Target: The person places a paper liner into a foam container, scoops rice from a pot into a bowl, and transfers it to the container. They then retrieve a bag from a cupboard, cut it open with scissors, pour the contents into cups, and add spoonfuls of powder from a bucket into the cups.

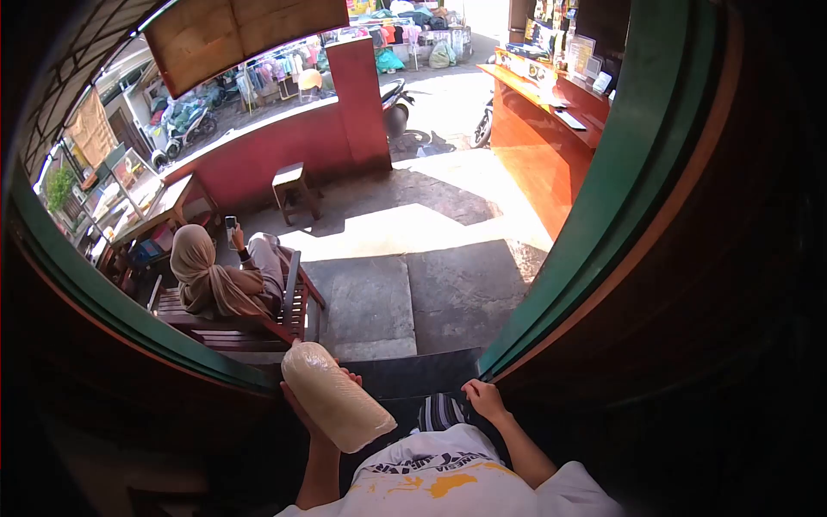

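A long, rounded, cream-coloured package in clear plastic wrap [332, 396] lies tilted in my left hand [297, 408]. The palm and thumb side support it from the left, and some fingertips show past its right edge. The package hides the rest of that hand. My right hand [486, 399] hangs low near the foot of the green door frame [551, 284]. Its fingers are curled in, and I see nothing in them.
A dark doorstep [413, 372] lies ahead. Left, beyond the doorway, a person [215, 276] sits on a wooden bench [297, 297] holding a phone [230, 226]. A stool [293, 189] stands by the red wall [276, 151]. An orange counter [543, 146] stands right.
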